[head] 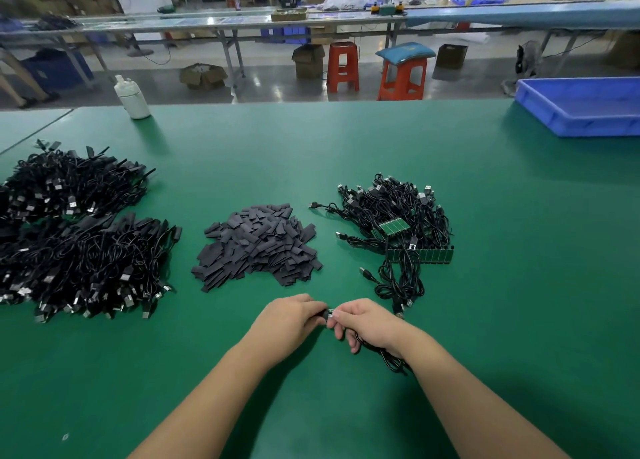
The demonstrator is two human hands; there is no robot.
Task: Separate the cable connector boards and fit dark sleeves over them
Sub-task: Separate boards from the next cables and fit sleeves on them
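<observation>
Single head view, wide-angle, looking forward and down over green table, workshop benches beyond.

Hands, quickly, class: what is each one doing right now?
Left hand: pinches a dark sleeve.
Right hand: grips the cable, pinching its end at the sleeve.

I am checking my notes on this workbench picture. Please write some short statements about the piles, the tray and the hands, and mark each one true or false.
1. The pile of dark sleeves lies between the cable piles. True.
2. The blue tray sits at the table's far left. False: far right.
3. The left hand and right hand meet over one small part. True.
4. The green boards lie in the left cable piles. False: in the right cable pile.
5. A white bottle stands at the table's far edge. True.
</observation>
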